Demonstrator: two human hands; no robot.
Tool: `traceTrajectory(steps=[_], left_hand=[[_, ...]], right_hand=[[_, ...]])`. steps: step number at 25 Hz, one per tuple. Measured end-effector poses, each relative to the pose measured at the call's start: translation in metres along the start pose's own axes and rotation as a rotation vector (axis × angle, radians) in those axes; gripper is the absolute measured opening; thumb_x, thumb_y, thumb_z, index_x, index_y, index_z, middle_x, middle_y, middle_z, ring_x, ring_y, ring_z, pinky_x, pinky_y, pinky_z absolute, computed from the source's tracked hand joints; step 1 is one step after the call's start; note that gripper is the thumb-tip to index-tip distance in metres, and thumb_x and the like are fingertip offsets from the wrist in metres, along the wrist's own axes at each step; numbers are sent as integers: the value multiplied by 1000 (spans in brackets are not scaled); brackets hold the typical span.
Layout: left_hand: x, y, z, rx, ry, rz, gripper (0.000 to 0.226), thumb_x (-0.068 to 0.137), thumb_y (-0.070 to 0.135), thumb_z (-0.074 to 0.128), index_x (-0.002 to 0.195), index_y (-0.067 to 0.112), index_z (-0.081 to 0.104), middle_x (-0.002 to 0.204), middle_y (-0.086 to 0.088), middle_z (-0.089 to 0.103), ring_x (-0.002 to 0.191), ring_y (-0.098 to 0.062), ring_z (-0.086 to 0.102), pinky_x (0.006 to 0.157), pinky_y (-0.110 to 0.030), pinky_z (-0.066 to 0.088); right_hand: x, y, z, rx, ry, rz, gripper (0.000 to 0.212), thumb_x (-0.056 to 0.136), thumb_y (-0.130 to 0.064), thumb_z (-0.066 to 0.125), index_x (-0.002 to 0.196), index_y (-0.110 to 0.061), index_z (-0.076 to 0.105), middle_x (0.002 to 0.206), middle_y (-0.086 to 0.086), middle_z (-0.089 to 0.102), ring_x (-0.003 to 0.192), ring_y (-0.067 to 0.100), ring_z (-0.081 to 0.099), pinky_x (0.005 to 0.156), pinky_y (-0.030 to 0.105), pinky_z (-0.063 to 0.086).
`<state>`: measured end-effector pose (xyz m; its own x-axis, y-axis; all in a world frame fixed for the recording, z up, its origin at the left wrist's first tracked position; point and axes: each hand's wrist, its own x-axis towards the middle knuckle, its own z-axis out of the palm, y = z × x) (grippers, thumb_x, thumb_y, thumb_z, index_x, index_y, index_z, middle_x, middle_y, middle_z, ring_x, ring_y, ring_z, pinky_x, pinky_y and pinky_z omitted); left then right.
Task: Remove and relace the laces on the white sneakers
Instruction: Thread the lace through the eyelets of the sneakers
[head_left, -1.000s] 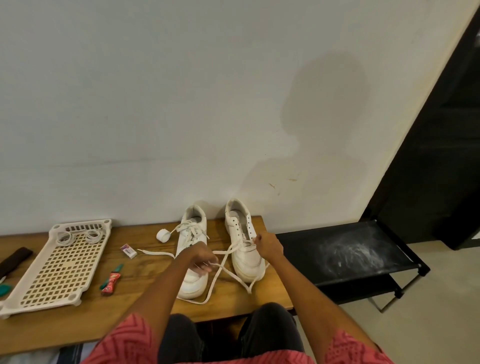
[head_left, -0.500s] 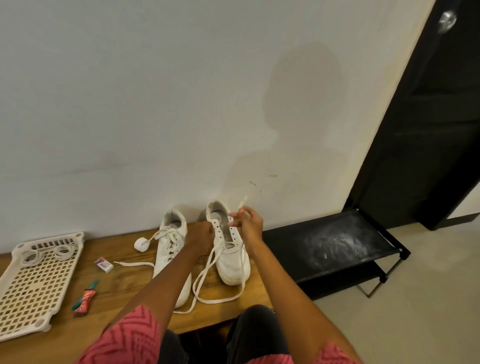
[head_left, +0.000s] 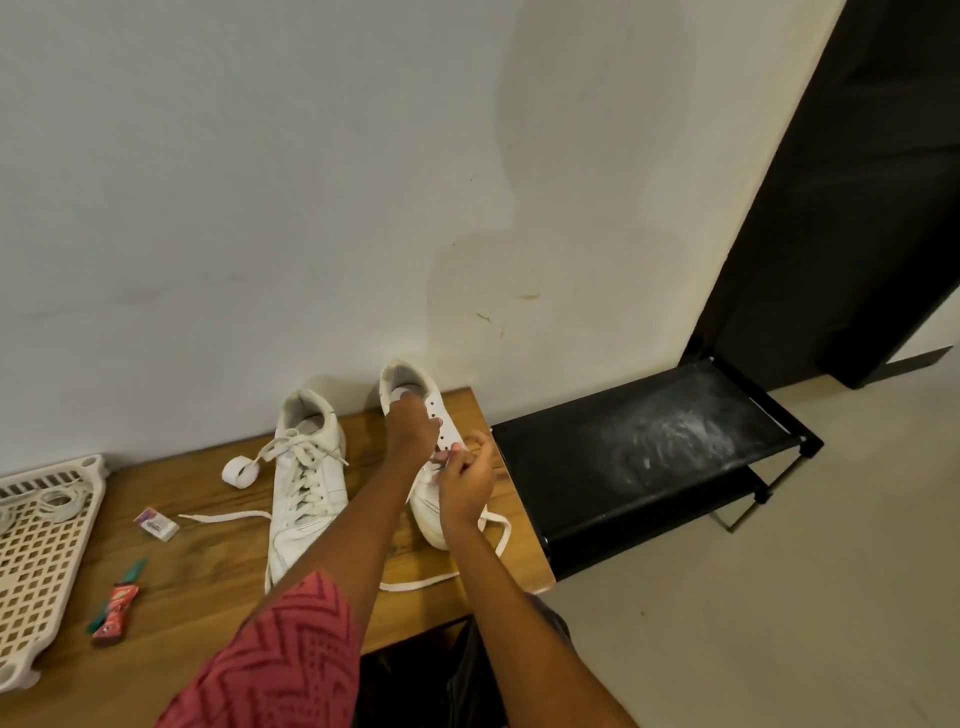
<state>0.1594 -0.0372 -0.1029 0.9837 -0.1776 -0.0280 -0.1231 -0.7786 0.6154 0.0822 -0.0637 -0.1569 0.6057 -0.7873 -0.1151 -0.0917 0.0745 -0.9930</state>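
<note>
The left hand (head_left: 413, 426) grips the tongue of the right sneaker (head_left: 423, 506) on the bench (head_left: 208, 566). Just beside it, the right hand's (head_left: 467, 480) fingers pinch the lace (head_left: 441, 577) at the eyelets.

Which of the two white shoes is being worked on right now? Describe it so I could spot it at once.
Find the wooden bench against the pale wall; two white sneakers stand on it. The one being worked on is the right sneaker, nearest the black rack, with both hands on it. Unlike the laced sneaker beside it, its upper eyelets are empty and its lace trails loose over the bench.
</note>
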Motion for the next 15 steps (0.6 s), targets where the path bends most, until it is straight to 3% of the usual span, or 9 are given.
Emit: traceTrajectory(steps=[2,4,8,12,15], left_hand=[[-5,-4,0,-115,16,-38,22,85,8,66,102,-4,58,103,-19,67,93,-31,66,78,-35,54],[-11,-9,2,-219,69,-29,18,85,6,65,100,-3,59,100,-19,68,89,-30,67,74,-37,56],[-24,-6,3,-73,80,-13,26,94,21,55,96,-2,68,96,-16,70,87,-28,66,60,-22,41],[-15,-13,5,-76,-106,-68,28,94,25,55,97,1,70,98,-15,71,87,-27,66,75,-27,50],[-7,-24,4,-257,-218,-134,22,92,20,57,82,4,69,90,-20,70,81,-31,67,87,-42,54]], right_hand=[[-1,2,1,-69,-24,-3,38,96,-8,49,134,-9,47,110,4,64,100,19,62,79,22,51],[-1,4,1,-41,-27,13,37,94,-3,51,131,-9,53,122,7,61,111,21,59,88,30,53],[1,1,-7,17,-35,41,17,92,-7,57,106,-11,63,104,4,65,98,17,61,73,16,51],[0,2,-5,-84,-61,-34,5,91,-17,60,90,-13,62,84,-4,60,77,8,56,65,7,42],[0,5,-1,-246,-76,-100,7,90,-13,61,92,-7,62,82,-4,57,76,9,53,68,14,43]])
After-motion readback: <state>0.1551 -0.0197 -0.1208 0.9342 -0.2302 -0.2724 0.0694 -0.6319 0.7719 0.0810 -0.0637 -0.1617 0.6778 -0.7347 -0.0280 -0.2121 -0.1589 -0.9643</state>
